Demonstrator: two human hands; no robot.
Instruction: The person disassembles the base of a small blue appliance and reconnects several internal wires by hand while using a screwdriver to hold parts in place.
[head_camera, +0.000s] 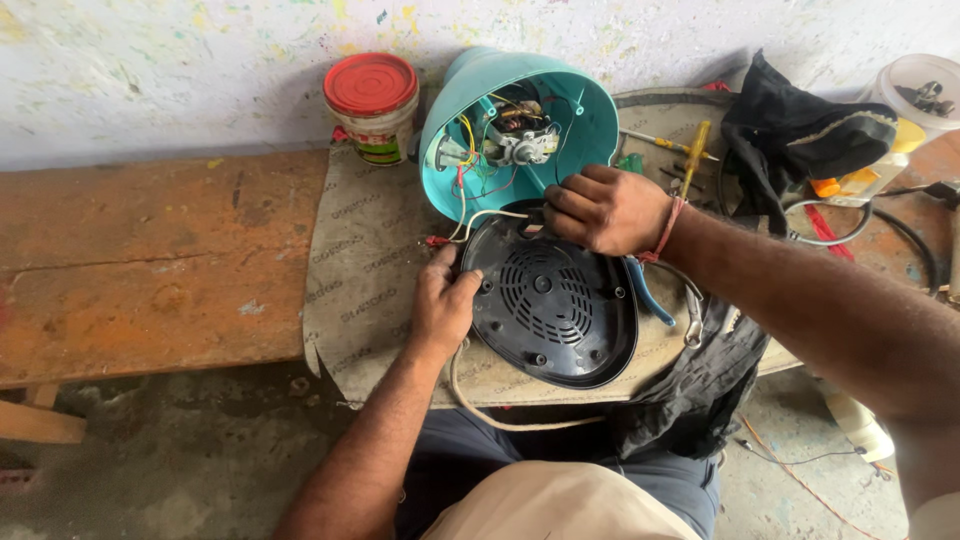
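Note:
A teal appliance housing (590, 120) lies tipped on its side, its open underside showing a motor (520, 145) and coloured wires. In front of it lies a black vented base plate (555, 310). My left hand (443, 300) grips the plate's left edge, near a white power cord (480, 215) that runs into the housing. My right hand (600, 208) rests with curled fingers on the plate's top edge, where the cord meets it. A red thread band circles my right wrist.
A red-lidded tub (372, 105) stands at the wall. A yellow-handled screwdriver (693, 155), blue-handled pliers (650, 295), a black cloth (790, 130) and a clear jar (915, 90) lie right. A cardboard sheet (365, 270) covers the orange bench (150, 260).

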